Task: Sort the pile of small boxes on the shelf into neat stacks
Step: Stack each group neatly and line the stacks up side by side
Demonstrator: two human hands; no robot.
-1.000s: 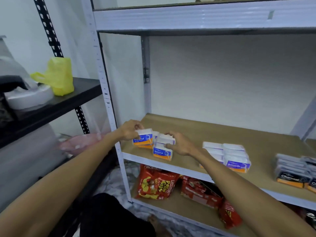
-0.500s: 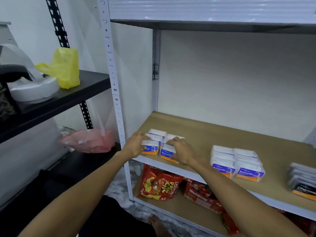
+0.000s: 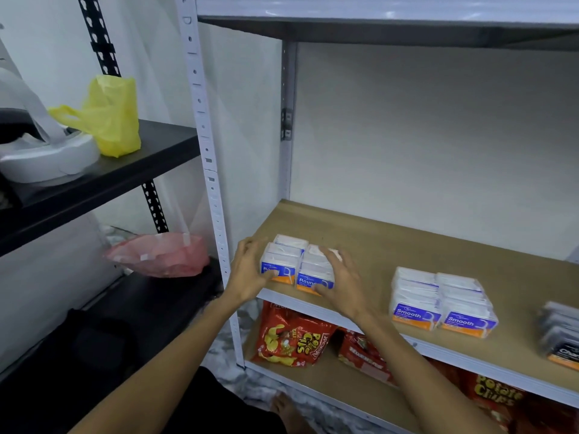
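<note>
Your left hand (image 3: 250,270) now cups the Round boxes (image 3: 283,260) and your right hand (image 3: 341,277) lies flat on them, so both stacks, loose a second ago, stand squared at the near left corner of the shelf (image 3: 376,245).

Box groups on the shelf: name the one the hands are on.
The Round boxes at the left end, between the left hand and right hand; Smooth boxes and dark boxes stand untouched.
</note>
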